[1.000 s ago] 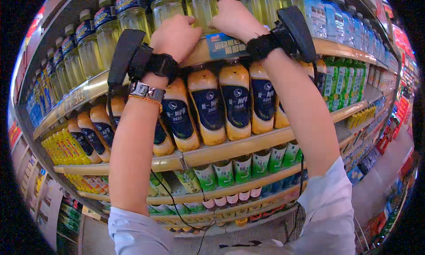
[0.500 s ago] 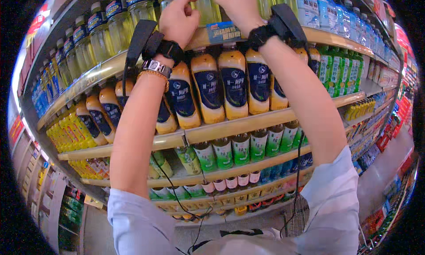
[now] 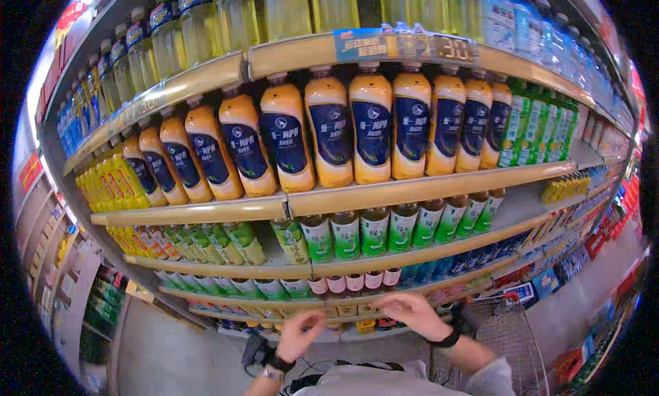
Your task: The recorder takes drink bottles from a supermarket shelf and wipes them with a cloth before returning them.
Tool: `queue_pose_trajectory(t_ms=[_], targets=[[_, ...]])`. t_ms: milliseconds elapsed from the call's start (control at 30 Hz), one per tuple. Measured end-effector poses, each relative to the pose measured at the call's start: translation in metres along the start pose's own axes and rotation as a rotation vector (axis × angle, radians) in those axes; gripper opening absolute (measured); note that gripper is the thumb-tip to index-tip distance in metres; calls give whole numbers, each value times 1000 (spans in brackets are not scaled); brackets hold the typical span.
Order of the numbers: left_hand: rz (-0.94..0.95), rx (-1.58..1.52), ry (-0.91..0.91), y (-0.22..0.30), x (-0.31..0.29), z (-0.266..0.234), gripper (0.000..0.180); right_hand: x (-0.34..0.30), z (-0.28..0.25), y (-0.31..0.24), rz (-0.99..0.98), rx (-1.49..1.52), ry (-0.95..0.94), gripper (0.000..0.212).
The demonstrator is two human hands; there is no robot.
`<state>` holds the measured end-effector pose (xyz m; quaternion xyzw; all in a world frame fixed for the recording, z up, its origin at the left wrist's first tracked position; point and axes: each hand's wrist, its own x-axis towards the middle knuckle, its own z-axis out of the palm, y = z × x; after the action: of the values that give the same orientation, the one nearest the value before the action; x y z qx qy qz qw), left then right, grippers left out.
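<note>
My left hand (image 3: 300,333) is low in front of my body. Its fingers are loosely curved and a little blurred, with nothing seen in them. To its right, my right hand (image 3: 415,315) is stretched toward the left, fingers apart and holding nothing visible. A gap separates the two hands. Both are in front of the lower shelves, nearest a row of pink-labelled bottles (image 3: 354,282). Higher up stand large orange bottles with dark blue labels (image 3: 332,128), and above those, clear bottles of yellow-green drink (image 3: 285,13) on the top visible shelf.
Green-and-white labelled bottles (image 3: 375,232) fill a middle shelf, with a gap at their left. Blue-labelled water bottles (image 3: 527,26) stand at the upper right. A wire shopping cart (image 3: 494,334) is at my lower right. Grey floor (image 3: 178,348) shows at the lower left.
Both hands have come down from the yellow-green bottles on the upper shelf to low in front of my body. The orange bottles behind my arms are now uncovered.
</note>
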<state>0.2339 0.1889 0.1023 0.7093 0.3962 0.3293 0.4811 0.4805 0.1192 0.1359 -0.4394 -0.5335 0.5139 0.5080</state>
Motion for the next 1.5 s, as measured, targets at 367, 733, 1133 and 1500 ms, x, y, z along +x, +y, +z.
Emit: queue_pose_trajectory(t_ms=[367, 733, 1133, 1500], targets=[[-257, -40, 483, -44, -81, 24, 25, 8, -20, 61, 274, 164, -17, 20], [-269, 210, 457, -23, -127, 14, 34, 48, 73, 40, 315, 351, -348, 22], [-306, 161, 561, -62, -205, -113, 31, 64, 223, 57, 423, 450, -456, 21], [-509, 219, 903, -93, -335, -165, 30, 91, 372, 70, 595, 338, -760, 22]])
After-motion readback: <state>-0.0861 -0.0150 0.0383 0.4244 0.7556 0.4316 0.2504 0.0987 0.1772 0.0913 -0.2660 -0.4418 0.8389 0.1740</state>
